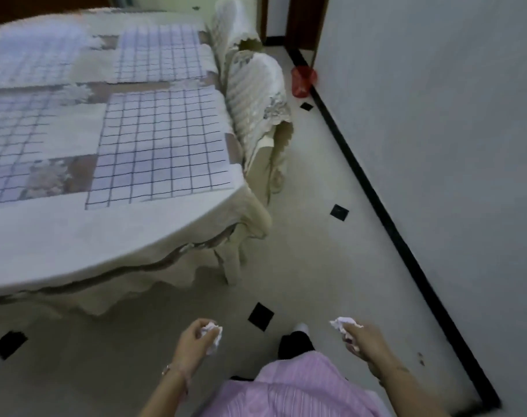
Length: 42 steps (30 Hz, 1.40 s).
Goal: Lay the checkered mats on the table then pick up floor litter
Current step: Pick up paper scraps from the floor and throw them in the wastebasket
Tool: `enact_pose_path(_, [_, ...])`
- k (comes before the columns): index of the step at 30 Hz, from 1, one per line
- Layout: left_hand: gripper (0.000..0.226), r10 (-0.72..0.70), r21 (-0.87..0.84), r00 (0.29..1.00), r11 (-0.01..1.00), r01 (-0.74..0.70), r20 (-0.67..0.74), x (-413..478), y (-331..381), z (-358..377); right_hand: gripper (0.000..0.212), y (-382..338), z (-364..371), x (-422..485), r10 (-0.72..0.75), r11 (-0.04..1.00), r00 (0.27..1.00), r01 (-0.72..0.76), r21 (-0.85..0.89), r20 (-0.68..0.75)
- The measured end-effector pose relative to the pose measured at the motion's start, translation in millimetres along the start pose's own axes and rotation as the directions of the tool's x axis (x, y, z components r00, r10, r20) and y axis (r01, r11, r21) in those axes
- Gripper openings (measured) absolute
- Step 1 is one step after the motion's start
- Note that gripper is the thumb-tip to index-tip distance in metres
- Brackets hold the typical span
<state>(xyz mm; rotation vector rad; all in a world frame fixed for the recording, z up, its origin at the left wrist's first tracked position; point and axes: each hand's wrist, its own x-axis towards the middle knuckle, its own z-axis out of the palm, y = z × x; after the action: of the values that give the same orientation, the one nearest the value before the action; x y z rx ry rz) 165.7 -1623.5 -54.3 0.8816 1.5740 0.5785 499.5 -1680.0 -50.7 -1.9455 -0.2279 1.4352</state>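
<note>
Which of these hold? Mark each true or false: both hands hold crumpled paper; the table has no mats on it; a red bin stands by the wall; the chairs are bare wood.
1. Both hands hold crumpled paper. True: the left hand grips one wad and the right hand another wad.
2. The table has no mats. False: checkered mats lie on it.
3. A red bin stands by the wall. True.
4. The chairs are bare wood. False: pale fabric covers them.

hands: left (196, 338) fist closed, low | right (361, 341) fist closed, low
</note>
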Motion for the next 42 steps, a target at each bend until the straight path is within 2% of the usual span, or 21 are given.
enact_pose_path(5, [0.006, -0.02, 0.144, 0.989, 0.99, -0.001, 0.144, 46, 43, 73, 0.01, 2, -54, 24, 0.134, 0.976, 0.987, -0.116, 0.185, -0.086])
enact_pose_path(8, [0.005, -0.037, 0.177, 0.985, 0.984, 0.007, 0.167, 75, 69, 110, 0.007, -17, -80, 44, 0.149, 0.972, 0.983, -0.126, 0.198, -0.107])
enact_pose_path(15, [0.011, -0.069, 0.224, 0.989, 0.974, 0.038, 0.133, 145, 127, 187, 0.014, -117, -122, 122, 0.08, 0.993, 0.988, -0.067, 0.101, -0.135])
enact_pose_path(20, [0.007, -0.095, 0.222, 0.992, 0.972, 0.074, 0.087, 197, 171, 222, 0.005, -219, -131, 191, -0.026, 0.987, 0.994, 0.042, 0.157, -0.103])
enact_pose_path(23, [0.018, -0.147, 0.221, 0.986, 0.967, 0.127, 0.075, 242, 196, 244, 0.011, -274, -134, 236, -0.085, 0.982, 0.994, 0.096, 0.163, -0.072])
enact_pose_path(26, [0.03, -0.233, 0.167, 0.972, 0.96, 0.226, 0.023, 293, 232, 272, 0.011, -317, -139, 281, -0.054, 0.99, 0.996, 0.062, 0.13, -0.066])
enact_pose_path(28, [0.033, -0.249, 0.167, 0.968, 0.955, 0.243, 0.015, 321, 264, 294, 0.012, -339, -146, 307, 0.007, 0.995, 0.997, 0.001, 0.103, -0.076])
enact_pose_path(31, [0.037, -0.173, 0.222, 0.981, 0.963, 0.15, 0.089, 365, 327, 332, 0.007, -367, -159, 345, 0.085, 0.994, 0.99, -0.076, 0.08, -0.109])
enact_pose_path(37, [0.022, -0.007, 0.18, 0.991, 0.983, -0.017, 0.132, 464, 469, 411, 0.014, -417, -183, 407, 0.242, 0.97, 0.953, -0.236, 0.057, -0.184])
enact_pose_path(40, [0.004, 0.051, 0.153, 0.988, 0.985, -0.074, 0.148, 516, 525, 443, 0.014, -448, -192, 448, 0.272, 0.962, 0.942, -0.262, 0.075, -0.197])
enact_pose_path(42, [0.005, 0.059, 0.15, 0.987, 0.985, -0.081, 0.147, 553, 549, 460, 0.016, -475, -196, 481, 0.272, 0.962, 0.942, -0.263, 0.07, -0.195])
